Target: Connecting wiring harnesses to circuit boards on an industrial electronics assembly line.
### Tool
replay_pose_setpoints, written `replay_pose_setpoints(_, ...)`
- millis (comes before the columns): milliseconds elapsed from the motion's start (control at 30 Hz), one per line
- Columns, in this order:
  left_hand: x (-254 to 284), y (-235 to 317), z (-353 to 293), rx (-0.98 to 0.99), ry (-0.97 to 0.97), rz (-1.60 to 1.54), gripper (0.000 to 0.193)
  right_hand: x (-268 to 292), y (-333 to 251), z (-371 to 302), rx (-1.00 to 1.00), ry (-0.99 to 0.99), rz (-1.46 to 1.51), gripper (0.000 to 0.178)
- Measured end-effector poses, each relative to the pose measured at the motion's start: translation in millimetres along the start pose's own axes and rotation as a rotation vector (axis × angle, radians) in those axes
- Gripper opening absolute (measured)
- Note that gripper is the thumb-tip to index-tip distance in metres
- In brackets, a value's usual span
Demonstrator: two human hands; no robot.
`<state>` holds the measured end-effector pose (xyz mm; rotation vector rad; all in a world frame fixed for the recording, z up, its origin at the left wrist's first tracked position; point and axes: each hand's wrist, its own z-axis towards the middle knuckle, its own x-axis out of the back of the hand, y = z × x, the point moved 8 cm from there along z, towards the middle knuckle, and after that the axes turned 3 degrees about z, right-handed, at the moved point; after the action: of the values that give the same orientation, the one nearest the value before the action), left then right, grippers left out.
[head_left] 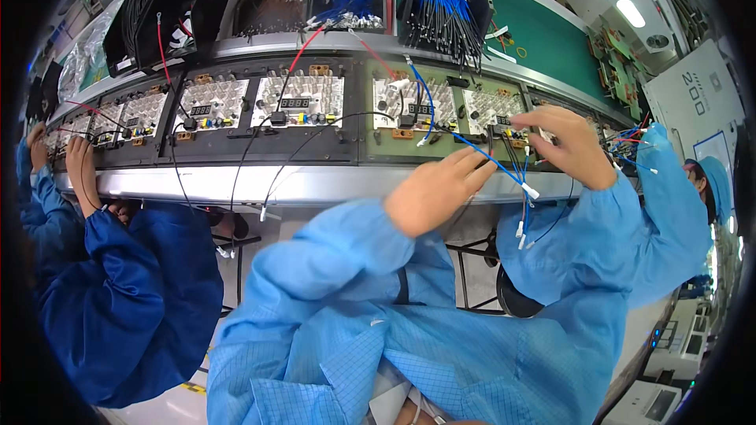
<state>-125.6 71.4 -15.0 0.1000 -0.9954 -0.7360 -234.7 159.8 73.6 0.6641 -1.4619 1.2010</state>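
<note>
The right hand is held over the right-hand circuit board in the light green fixture, its fingers curved and its thumb set apart from the forefinger by a visible gap; whether the board is touched by the fingertips cannot be told. The left hand is held lower, above the metal rail, with its fingers laid close together and pointed toward the board's front edge. A blue wire is stretched past its fingertips, but whether it is gripped cannot be made out. The wire is ended by a white connector below the right hand, near which dark wires are hung beyond the rail.
</note>
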Motion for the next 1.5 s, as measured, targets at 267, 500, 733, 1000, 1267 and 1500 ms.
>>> replay_pose_setpoints(267, 81, -24, -75, 0.288, 0.008, 0.005, 0.035, -52, -21, 59, -0.065, -0.372, -0.001, 0.064)
replay_pose_setpoints(500, 95, -45, -78, 0.406, 0.194, 0.177, 0.047, -57, -43, 87, 0.012, -0.301, 0.107, 0.069)
replay_pose_setpoints(733, 89, -54, -71, 0.496, 0.229, 0.16, 0.075, -60, -36, 89, 0.034, -0.122, 0.189, 0.038)
replay_pose_setpoints(1000, 88, -55, -53, 0.515, 0.13, 0.134, 0.072, -62, -26, 88, 0.109, -0.072, 0.151, 0.021)
replay_pose_setpoints(1267, 91, -80, -30, 0.384, 0.228, -0.066, 0.051, -55, -48, 76, 0.226, -0.055, -0.071, 0.015)
replay_pose_setpoints(1500, 86, -92, -12, 0.322, 0.161, -0.36, 0.052, -56, -58, 68, 0.393, -0.01, -0.163, 0.015)
